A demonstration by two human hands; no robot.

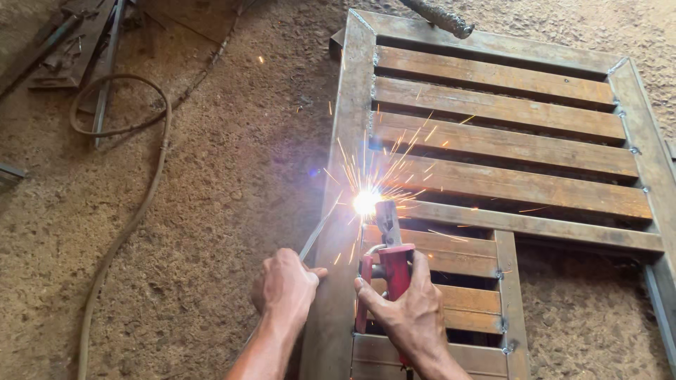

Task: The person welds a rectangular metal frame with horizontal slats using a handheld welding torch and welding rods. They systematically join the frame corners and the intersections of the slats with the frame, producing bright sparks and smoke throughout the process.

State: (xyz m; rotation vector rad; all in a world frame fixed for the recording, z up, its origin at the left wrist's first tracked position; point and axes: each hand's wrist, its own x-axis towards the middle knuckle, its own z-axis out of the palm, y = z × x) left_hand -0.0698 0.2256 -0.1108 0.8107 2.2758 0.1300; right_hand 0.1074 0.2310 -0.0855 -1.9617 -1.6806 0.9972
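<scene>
Sparks (366, 202) burst at centre frame where my right hand (408, 313), fingers clamped on the red electrode holder (391, 264), meets the steel gate frame (350, 127). My left hand (285, 288), lower centre, pinches a thin rod (315, 236) just beside it.

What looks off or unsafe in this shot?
Both the left hand and the right hand are bare, close to the sparking arc on the rusty steel slatted frame. The right grips the red electrode holder; the left holds a thin metal rod.
</scene>
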